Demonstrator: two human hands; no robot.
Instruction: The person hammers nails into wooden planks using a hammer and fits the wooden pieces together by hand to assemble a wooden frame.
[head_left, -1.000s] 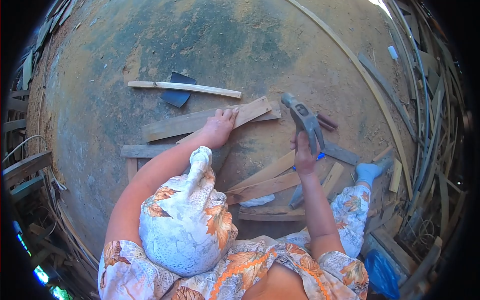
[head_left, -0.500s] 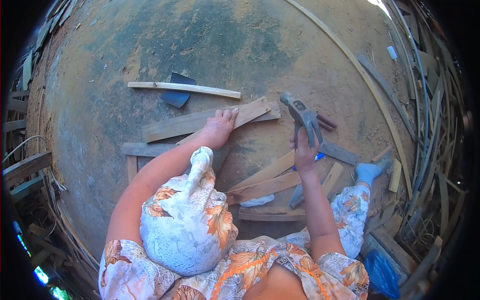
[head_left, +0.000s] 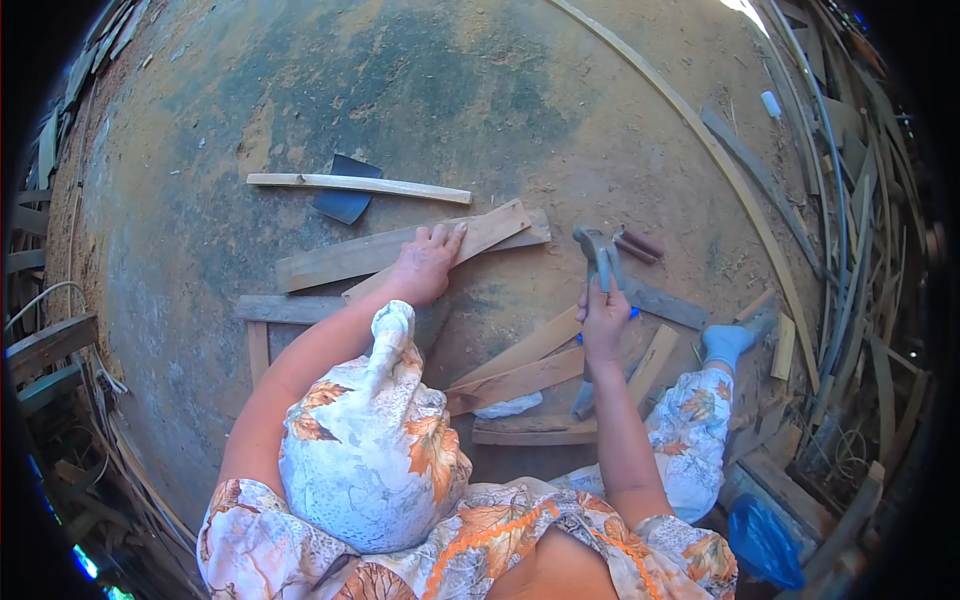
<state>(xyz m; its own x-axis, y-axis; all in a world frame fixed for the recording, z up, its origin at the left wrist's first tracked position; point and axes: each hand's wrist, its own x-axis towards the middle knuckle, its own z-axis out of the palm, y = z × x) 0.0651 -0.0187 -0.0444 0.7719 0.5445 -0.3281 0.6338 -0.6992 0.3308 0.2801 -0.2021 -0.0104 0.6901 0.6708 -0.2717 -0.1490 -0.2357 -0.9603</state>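
My left hand (head_left: 425, 268) grips a short wooden slat (head_left: 495, 230) from above, fingers bent over it. This slat lies slantwise across a wider wooden board (head_left: 340, 258) on the ground. To the right, my right hand (head_left: 604, 325) is closed round the handle of a claw hammer (head_left: 598, 252). The hammer head is up, apart from the boards, with the claw towards me. Beyond my left hand, a pale wood strip (head_left: 410, 188) rests on a dark flat piece (head_left: 343, 205). Much of the hammer's handle is hidden by my fingers.
Brown rods (head_left: 638, 246) lie beyond the hammer. Several wood offcuts (head_left: 535, 382) lie near my bent leg (head_left: 692, 425). A long curved strip (head_left: 690, 115) runs along the right, beside piled scrap wood (head_left: 885, 260). A blue plastic bag (head_left: 765, 540) sits at lower right.
The hammer in my right hand has come down and its head has turned. My left hand stays on the slat. The whole view has shifted slightly.
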